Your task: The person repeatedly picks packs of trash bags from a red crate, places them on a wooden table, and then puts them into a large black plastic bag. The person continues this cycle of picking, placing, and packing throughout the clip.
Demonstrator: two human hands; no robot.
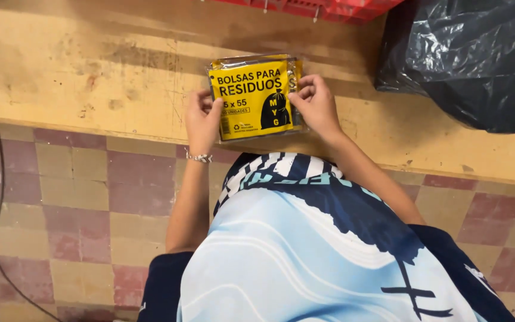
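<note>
A flat yellow packet of bin bags point(253, 98) in clear wrapping lies on the worn wooden table point(90, 71), close to its near edge, gripped from both sides. The left hand point(202, 119) clasps the packet's left edge, while the right hand point(314, 104) pinches its right edge with the fingers curled in. A black plastic bag point(466, 53) sits at the table's far right corner, and a red crate point(329, 7) lies along the far edge.

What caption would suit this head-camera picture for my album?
Both hands, left and right, hold a yellow pack of bin bags on a worn wooden table, beside a black plastic bag.
</note>
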